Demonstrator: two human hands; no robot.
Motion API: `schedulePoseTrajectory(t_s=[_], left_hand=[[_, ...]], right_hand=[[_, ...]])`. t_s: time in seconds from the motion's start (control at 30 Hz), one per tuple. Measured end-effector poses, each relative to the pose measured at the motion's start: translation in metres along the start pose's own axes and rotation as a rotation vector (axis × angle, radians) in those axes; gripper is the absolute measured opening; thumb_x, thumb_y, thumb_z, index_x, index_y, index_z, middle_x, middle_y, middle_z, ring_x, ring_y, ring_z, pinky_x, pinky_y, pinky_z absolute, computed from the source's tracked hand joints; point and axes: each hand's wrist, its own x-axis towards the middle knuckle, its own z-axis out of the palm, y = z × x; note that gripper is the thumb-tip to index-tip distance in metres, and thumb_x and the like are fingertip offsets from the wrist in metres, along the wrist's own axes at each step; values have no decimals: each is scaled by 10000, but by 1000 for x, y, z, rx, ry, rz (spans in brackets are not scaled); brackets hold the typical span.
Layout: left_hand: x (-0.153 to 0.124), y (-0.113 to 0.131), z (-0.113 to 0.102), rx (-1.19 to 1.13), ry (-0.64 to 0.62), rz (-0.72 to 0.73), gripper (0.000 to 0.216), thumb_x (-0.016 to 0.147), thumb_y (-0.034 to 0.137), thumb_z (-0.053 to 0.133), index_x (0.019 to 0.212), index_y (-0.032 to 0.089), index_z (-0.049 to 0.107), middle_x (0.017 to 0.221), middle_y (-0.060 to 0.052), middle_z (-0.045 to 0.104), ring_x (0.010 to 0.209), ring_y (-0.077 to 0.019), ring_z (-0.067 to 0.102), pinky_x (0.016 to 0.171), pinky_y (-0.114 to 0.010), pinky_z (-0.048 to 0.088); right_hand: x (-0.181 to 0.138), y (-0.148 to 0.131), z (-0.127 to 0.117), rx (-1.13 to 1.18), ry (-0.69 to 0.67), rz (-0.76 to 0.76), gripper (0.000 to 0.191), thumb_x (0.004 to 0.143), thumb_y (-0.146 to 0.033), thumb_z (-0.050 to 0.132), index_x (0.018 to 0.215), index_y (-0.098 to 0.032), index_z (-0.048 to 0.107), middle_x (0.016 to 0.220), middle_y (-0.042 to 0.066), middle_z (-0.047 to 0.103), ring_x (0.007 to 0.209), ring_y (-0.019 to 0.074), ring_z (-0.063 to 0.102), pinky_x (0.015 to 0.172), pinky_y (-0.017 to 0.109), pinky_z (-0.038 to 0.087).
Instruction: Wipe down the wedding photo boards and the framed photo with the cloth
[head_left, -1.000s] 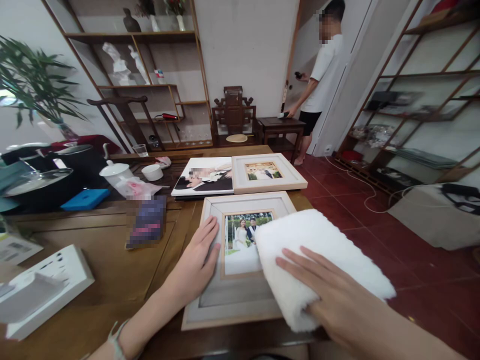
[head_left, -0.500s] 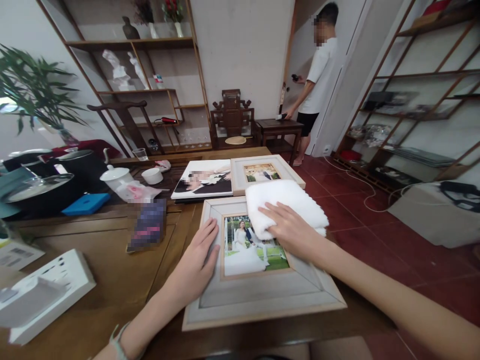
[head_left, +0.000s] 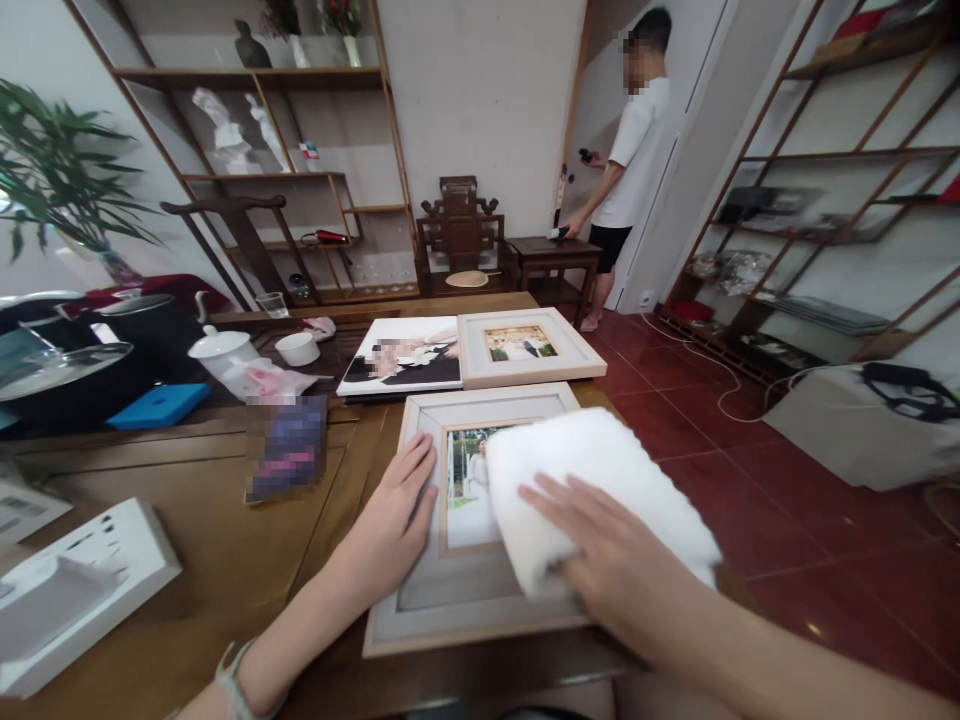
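A light wooden picture frame (head_left: 435, 602) with a wedding photo lies flat near the table's front edge. My left hand (head_left: 396, 515) rests on its left border, fingers stretched out and holding nothing. A folded white towel (head_left: 581, 447) covers the right part of the photo and the frame's right side. My right hand (head_left: 604, 545) presses on the towel, the thumb at its lower fold; it is a little blurred. Beyond lie a second framed photo (head_left: 585, 347) and a frameless photo panel (head_left: 420, 372), side by side.
On the table's left are a white power strip-like box (head_left: 112, 600), a dark blurred packet (head_left: 289, 450), a blue box (head_left: 159, 407), a white teapot (head_left: 223, 352) and a black pot (head_left: 67, 385). A person (head_left: 637, 150) stands by the door behind a small side table (head_left: 555, 250).
My right hand has slid the towel toward me and slightly right across the photo, so more of the picture is covered. My left hand stays on the frame's left border.
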Motion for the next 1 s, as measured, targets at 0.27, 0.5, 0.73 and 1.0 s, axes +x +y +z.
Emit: schedulePoseTrajectory(t_s=[0.27,0.5,0.73,1.0], left_hand=[[0,1,-3,12,-45,-21,468,901,285,305,1308,80,410,1431,-129,330,1341,-219,227,1094,-413,230],[0,0,0,-4,-12,-33,463,901,285,297,1291,75,432,1419,-132,352,1334,-221,252,1092,-417,241],[1,-1,5,-14,27,-31,448,899,265,290,1271,82,460,1400,-132,384,1323,-225,281,1088,-419,256],[1,-2,1,23,-29,-7,473,903,255,276,1297,35,418,1420,-150,342,1337,-215,245,1096,-395,233]], right_hand=[[64,67,21,-145,-121,67,321,656,53,489,873,-97,671,1312,184,458,1241,339,361,991,495,335],[19,7,-10,-40,-150,-5,140,662,-93,554,669,-163,675,1190,152,574,1112,337,503,894,473,442],[-26,-35,-11,54,92,-17,257,778,-240,540,541,-246,637,1222,16,573,1116,241,511,909,359,454],[38,27,10,9,-147,123,324,668,16,483,885,-127,677,1340,145,439,1259,309,344,1008,466,324]])
